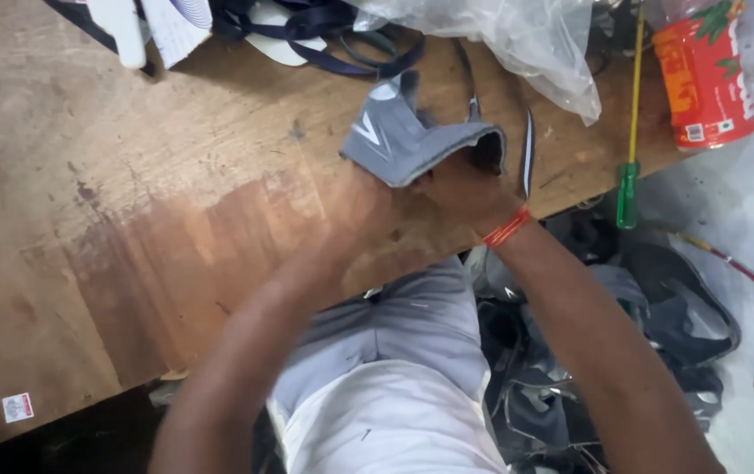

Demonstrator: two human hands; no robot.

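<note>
A grey shoe upper (403,140) with a white stripe mark lies on the wooden table (131,219) near its front edge. My right hand (465,189), with an orange thread around the wrist, grips the grey piece from below, fingers tucked into its opening. My left hand (355,206) is blurred and presses against the same piece from the left, holding its lower edge.
A clear plastic bag (526,44) and dark straps (324,35) lie at the table's far edge. A red bottle (702,75) and a green-handled screwdriver (630,167) sit at the right. Several grey and black shoe pieces (588,351) are piled on the floor beside my lap.
</note>
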